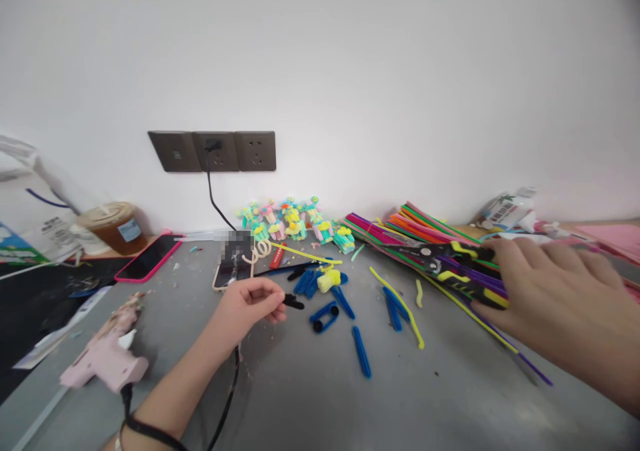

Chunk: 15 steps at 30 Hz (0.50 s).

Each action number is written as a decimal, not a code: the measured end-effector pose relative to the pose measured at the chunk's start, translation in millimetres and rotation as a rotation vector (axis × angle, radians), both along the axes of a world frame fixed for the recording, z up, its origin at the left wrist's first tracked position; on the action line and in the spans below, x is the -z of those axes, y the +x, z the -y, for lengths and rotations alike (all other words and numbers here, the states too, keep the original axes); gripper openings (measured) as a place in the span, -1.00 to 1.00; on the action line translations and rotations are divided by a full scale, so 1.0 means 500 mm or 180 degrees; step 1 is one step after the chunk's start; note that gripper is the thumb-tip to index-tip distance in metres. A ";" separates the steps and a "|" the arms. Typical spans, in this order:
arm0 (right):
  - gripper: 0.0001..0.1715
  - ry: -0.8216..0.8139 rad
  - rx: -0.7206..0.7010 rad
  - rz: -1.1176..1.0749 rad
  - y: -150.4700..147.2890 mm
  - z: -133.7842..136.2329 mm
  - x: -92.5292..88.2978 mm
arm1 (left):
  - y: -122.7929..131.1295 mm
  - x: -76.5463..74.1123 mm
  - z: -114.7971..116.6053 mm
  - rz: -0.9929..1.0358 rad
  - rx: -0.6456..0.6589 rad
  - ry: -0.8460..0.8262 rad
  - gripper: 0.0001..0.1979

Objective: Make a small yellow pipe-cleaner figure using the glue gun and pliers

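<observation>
My left hand pinches a short black pipe cleaner piece between thumb and fingers, above the grey table. At the right, my right hand grips black-and-yellow handled pliers by the handle ends. The pliers lie over a bundle of colourful pipe cleaners, their jaws pointing left. Between my hands are several folded blue pipe cleaner pieces, a blue loop with two black round ends, and a yellow curled piece. A bent yellow pipe cleaner crosses a blue one.
Small colourful pipe cleaner figures stand by the wall. A pink glue gun with a black cord lies at left. Nearby are a phone in a pink case, a drink cup, another phone and wall sockets.
</observation>
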State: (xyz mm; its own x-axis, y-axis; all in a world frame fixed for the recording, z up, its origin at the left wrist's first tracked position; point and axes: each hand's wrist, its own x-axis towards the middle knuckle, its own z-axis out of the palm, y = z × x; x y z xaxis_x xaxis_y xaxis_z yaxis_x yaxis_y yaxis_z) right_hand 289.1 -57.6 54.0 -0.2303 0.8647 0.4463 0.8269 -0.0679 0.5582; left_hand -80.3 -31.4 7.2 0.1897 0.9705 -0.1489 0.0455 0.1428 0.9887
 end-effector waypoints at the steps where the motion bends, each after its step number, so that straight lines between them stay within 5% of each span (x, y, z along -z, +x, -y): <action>1: -0.57 0.0194 -0.0029 0.0027 -0.007 0.001 -0.007 | 0.000 -0.001 0.000 0.0010 -0.0013 0.0001 -0.74; 8: -0.55 0.0295 -0.0640 -0.0625 -0.075 -0.029 -0.005 | -0.002 0.002 -0.002 0.0171 -0.0091 -0.0006 -0.71; 15: -0.47 -0.0124 -0.2018 -0.1621 -0.153 -0.095 0.072 | -0.005 -0.003 0.000 0.1022 -0.0190 -0.0426 -0.66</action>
